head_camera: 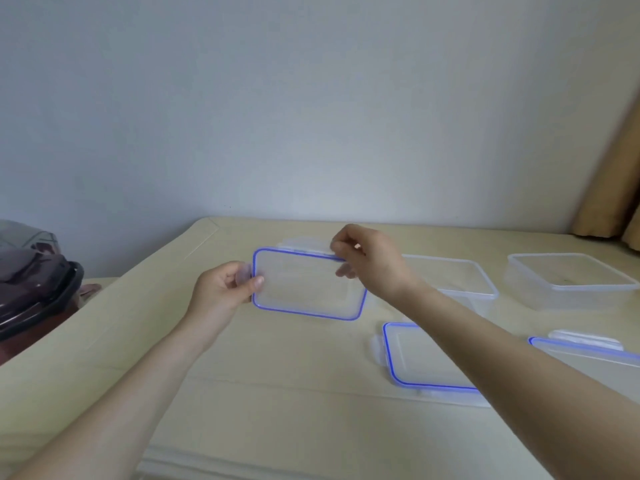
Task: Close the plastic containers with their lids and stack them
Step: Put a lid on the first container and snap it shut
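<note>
Three clear lids with blue seals are in view: one lid point(308, 284) held up at about 12 o'clock from the middle of the worktop point(242, 393), a second lid point(424, 358) lying flat at about 4 o'clock, partly hidden by a forearm, and a third lid point(588, 355) at 3 o'clock, cut off by the picture's edge. Two open clear containers stand toward 2 o'clock: one container point(460, 282) just behind the right wrist, the other container point(568, 280) farther right. Two hands are present, the left hand point(221, 289) and the right hand point(374, 265). One dark lidded appliance point(34, 289) sits at 9 o'clock, and one tan curtain point(613, 188) hangs at 2 o'clock.
</note>
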The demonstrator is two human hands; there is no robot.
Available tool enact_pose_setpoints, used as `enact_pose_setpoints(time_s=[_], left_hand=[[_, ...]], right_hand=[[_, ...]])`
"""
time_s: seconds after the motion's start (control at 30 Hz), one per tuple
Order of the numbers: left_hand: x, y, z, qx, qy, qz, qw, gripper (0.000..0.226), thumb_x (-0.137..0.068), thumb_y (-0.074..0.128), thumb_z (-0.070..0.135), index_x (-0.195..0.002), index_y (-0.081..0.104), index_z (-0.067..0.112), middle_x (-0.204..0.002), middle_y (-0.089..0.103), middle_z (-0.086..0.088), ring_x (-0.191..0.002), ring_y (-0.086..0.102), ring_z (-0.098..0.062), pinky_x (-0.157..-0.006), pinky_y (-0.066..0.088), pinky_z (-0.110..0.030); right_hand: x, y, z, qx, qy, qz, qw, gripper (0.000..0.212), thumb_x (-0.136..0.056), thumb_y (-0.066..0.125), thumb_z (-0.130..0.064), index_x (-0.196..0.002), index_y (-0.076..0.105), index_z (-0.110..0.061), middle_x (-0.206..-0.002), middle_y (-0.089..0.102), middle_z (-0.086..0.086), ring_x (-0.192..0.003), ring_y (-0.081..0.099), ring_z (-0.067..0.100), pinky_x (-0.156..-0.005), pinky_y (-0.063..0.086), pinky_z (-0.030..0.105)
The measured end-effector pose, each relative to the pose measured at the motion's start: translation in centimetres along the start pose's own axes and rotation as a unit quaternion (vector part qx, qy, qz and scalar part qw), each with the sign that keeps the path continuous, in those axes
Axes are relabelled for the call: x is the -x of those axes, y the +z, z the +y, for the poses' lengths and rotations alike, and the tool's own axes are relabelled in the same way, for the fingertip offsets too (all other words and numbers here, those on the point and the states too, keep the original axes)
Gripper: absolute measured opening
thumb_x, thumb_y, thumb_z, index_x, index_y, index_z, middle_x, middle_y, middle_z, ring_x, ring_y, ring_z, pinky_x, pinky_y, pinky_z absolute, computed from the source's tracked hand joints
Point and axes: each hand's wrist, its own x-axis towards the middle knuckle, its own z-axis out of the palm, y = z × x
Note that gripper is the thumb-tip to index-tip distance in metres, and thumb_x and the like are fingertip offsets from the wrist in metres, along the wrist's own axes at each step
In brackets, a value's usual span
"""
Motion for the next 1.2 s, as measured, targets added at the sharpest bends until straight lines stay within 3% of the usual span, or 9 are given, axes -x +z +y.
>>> enact_pose_setpoints(time_s=[0.07, 0.17, 0.3, 0.4, 0.57, 0.7, 0.8, 0.93, 1.2], left_hand=[[-0.9, 0.2, 0.5, 0.014, 0.001, 0.023, 1.0, 0.023, -0.083, 0.066, 0.005, -0.086, 0.053, -0.014, -0.076, 0.058, -0.01, -0.068, 0.058, -0.016, -0.063, 0.056, -0.027], [-2.5, 0.3, 1.6, 0.031, -0.011, 0.048, 0.998, 0.015, -0.086, 0.062, 0.008, -0.088, 0.061, -0.007, -0.079, 0.065, -0.007, -0.065, 0.063, -0.012, -0.06, 0.056, -0.025], [-4.7, 0.7, 2.5, 0.054, -0.038, 0.069, 0.995, 0.009, -0.087, 0.061, 0.009, -0.092, 0.066, 0.003, -0.079, 0.067, -0.004, -0.064, 0.065, -0.012, -0.056, 0.054, -0.026], [-6.7, 1.5, 2.6, 0.044, -0.063, 0.104, 0.992, 0.013, -0.083, 0.066, 0.01, -0.093, 0.066, 0.002, -0.087, 0.069, -0.012, -0.076, 0.064, -0.025, -0.066, 0.056, -0.036], [-9.7, 2.8, 1.3, -0.029, -0.103, 0.122, 0.987, 0.005, -0.081, 0.063, 0.015, -0.083, 0.064, 0.011, -0.098, 0.07, -0.013, -0.098, 0.065, -0.032, -0.089, 0.052, -0.05], [-10.8, 3.5, -0.1, -0.067, -0.139, 0.061, 0.986, 0.039, -0.086, 0.062, 0.02, -0.123, 0.054, 0.01, -0.125, 0.056, -0.006, -0.106, 0.056, -0.023, -0.099, 0.044, -0.039], [-10.9, 3.9, -0.9, -0.064, -0.162, 0.029, 0.984, 0.048, -0.088, 0.06, 0.023, -0.132, 0.046, 0.011, -0.134, 0.051, -0.006, -0.115, 0.052, -0.023, -0.104, 0.04, -0.041], [-10.5, 4.6, -1.7, -0.071, -0.177, 0.027, 0.981, 0.042, -0.089, 0.057, 0.02, -0.127, 0.047, 0.006, -0.133, 0.052, -0.01, -0.12, 0.052, -0.029, -0.103, 0.041, -0.044], [-9.6, 4.9, -2.6, -0.035, -0.18, 0.027, 0.983, 0.005, -0.091, 0.051, 0.016, -0.092, 0.054, 0.013, -0.099, 0.059, -0.012, -0.089, 0.056, -0.024, -0.087, 0.047, -0.044]], right_hand=[[-1.2, -0.3, -0.1, -0.065, 0.041, -0.004, 0.997, 0.017, -0.093, 0.053, -0.018, -0.077, 0.057, -0.016, -0.075, 0.06, -0.002, -0.063, 0.071, 0.022, -0.062, 0.056, 0.036], [-2.4, -1.0, 0.6, -0.137, 0.089, 0.004, 0.987, 0.014, -0.092, 0.059, -0.022, -0.083, 0.059, -0.012, -0.075, 0.064, 0.004, -0.057, 0.067, 0.02, -0.055, 0.052, 0.03], [-3.3, -1.2, 2.6, -0.175, 0.165, 0.023, 0.97, 0.008, -0.087, 0.06, -0.007, -0.094, 0.057, -0.006, -0.072, 0.062, 0.007, -0.053, 0.065, 0.018, -0.056, 0.06, 0.032], [-4.1, -0.6, 3.7, -0.177, 0.199, 0.049, 0.963, 0.009, -0.086, 0.055, 0.002, -0.089, 0.055, -0.007, -0.072, 0.061, 0.01, -0.055, 0.064, 0.023, -0.058, 0.062, 0.036], [-6.0, 0.4, 4.6, -0.169, 0.243, 0.083, 0.952, 0.025, -0.087, 0.052, 0.001, -0.11, 0.049, -0.008, -0.077, 0.063, 0.016, -0.054, 0.064, 0.027, -0.056, 0.059, 0.035], [-6.8, 0.8, 5.7, -0.114, 0.26, 0.082, 0.955, 0.031, -0.087, 0.051, -0.001, -0.117, 0.051, -0.007, -0.09, 0.065, 0.018, -0.062, 0.064, 0.027, -0.054, 0.056, 0.032], [-7.1, 0.9, 6.5, -0.06, 0.269, 0.074, 0.958, 0.036, -0.086, 0.053, -0.004, -0.122, 0.053, -0.007, -0.092, 0.063, 0.014, -0.071, 0.06, 0.025, -0.057, 0.056, 0.031], [-7.0, 1.3, 6.9, -0.007, 0.268, 0.056, 0.962, 0.036, -0.085, 0.054, -0.007, -0.121, 0.056, -0.006, -0.086, 0.059, 0.008, -0.081, 0.06, 0.028, -0.085, 0.057, 0.046], [-6.9, 2.2, 6.7, -0.009, 0.288, 0.036, 0.957, 0.037, -0.079, 0.048, 0.004, -0.114, 0.054, 0.015, -0.081, 0.055, 0.017, -0.072, 0.064, 0.033, -0.083, 0.055, 0.057]])
